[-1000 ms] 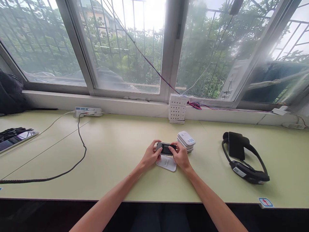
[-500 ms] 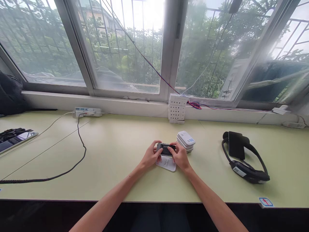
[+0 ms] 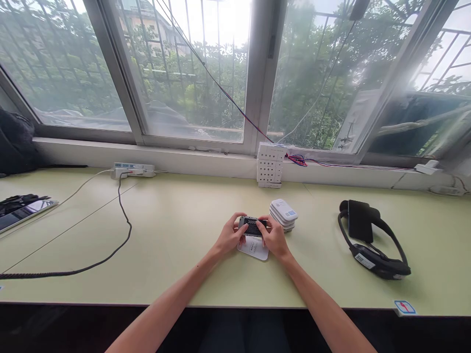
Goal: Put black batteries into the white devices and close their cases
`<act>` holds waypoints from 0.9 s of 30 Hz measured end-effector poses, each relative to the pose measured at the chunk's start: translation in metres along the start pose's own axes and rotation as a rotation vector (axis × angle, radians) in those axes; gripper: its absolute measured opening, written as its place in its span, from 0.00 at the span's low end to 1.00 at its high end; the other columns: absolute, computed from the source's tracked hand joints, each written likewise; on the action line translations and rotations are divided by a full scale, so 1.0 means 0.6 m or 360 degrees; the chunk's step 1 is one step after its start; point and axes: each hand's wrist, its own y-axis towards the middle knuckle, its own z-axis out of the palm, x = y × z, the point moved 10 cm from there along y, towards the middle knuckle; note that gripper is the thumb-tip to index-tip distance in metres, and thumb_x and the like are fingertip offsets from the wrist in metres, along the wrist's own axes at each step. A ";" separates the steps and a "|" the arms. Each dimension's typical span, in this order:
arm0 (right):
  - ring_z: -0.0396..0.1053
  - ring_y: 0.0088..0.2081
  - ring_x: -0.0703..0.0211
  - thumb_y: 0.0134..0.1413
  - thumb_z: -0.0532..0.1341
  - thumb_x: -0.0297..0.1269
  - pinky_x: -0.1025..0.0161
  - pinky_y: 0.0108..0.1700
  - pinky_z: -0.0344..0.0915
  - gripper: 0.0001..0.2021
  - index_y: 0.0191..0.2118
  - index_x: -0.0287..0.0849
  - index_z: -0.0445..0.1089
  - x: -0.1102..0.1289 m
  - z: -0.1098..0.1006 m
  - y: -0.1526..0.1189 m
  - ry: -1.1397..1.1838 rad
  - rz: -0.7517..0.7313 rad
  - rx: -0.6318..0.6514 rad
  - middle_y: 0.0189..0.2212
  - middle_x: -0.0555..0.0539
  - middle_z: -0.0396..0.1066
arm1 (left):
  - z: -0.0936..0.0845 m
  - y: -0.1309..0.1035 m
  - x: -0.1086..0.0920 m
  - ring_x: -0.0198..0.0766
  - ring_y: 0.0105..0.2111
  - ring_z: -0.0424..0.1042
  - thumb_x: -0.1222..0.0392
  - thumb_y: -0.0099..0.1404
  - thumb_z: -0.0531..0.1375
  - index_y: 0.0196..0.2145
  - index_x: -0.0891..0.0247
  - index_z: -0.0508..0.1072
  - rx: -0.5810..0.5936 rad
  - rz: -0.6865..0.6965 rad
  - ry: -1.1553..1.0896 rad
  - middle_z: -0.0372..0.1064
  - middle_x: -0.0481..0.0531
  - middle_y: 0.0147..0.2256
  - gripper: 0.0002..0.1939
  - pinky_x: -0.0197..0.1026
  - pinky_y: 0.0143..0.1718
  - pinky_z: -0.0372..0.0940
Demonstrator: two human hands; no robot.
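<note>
Between both hands is a small opened electronic device with a black battery marked 3000 (image 3: 251, 226). My left hand (image 3: 231, 236) grips its left end, the thumb lying on the face. At the right end, my right hand (image 3: 273, 237) holds it with the thumb pressed on the battery near the number. Below the device, a white rounded cover with a printed label (image 3: 254, 248) lies on the table, its upper part hidden by the device and fingers. Just beyond my right hand stands a stack of several white rounded devices (image 3: 282, 214).
A white block with rows of holes (image 3: 270, 165) stands against the sill with red and blue wires. A black headset (image 3: 380, 264) with a phone (image 3: 359, 221) on it lies right. Leftward are a power strip (image 3: 133, 170), a dark cable (image 3: 127, 235) and a tablet (image 3: 25, 215).
The hands and the device have barely moved. My right thumb has shifted slightly right, so more of the number on the battery shows.
</note>
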 end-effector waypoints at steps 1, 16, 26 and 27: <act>0.61 0.13 0.66 0.57 0.59 0.52 0.67 0.13 0.57 0.17 0.39 0.41 0.68 0.000 0.000 0.000 0.0004 0.0002 -0.0001 0.28 0.47 0.72 | -0.001 0.001 0.000 0.31 0.17 0.65 0.47 0.62 0.60 0.51 0.59 0.62 -0.0004 0.0000 -0.0001 0.66 0.44 0.25 0.23 0.33 0.19 0.62; 0.60 0.13 0.69 0.53 0.62 0.50 0.67 0.12 0.57 0.17 0.40 0.40 0.71 -0.010 -0.013 0.007 0.0250 0.0095 -0.0014 0.35 0.43 0.75 | -0.014 0.005 0.003 0.28 0.17 0.63 0.48 0.61 0.60 0.50 0.58 0.63 -0.0113 -0.0032 -0.0095 0.65 0.44 0.25 0.22 0.32 0.18 0.59; 0.56 0.14 0.71 0.43 0.69 0.51 0.68 0.13 0.54 0.20 0.37 0.38 0.73 -0.022 -0.013 0.014 0.0526 0.0203 -0.0049 0.31 0.45 0.75 | -0.016 0.005 0.006 0.28 0.16 0.62 0.47 0.60 0.61 0.50 0.59 0.63 -0.0147 -0.0101 -0.0195 0.65 0.43 0.24 0.24 0.33 0.18 0.59; 0.56 0.15 0.71 0.43 0.69 0.51 0.68 0.14 0.55 0.20 0.36 0.38 0.74 -0.021 -0.014 0.015 0.0530 0.0200 -0.0059 0.31 0.45 0.74 | -0.016 0.004 0.006 0.28 0.16 0.62 0.47 0.59 0.61 0.50 0.59 0.63 -0.0145 -0.0105 -0.0202 0.65 0.43 0.24 0.24 0.33 0.18 0.59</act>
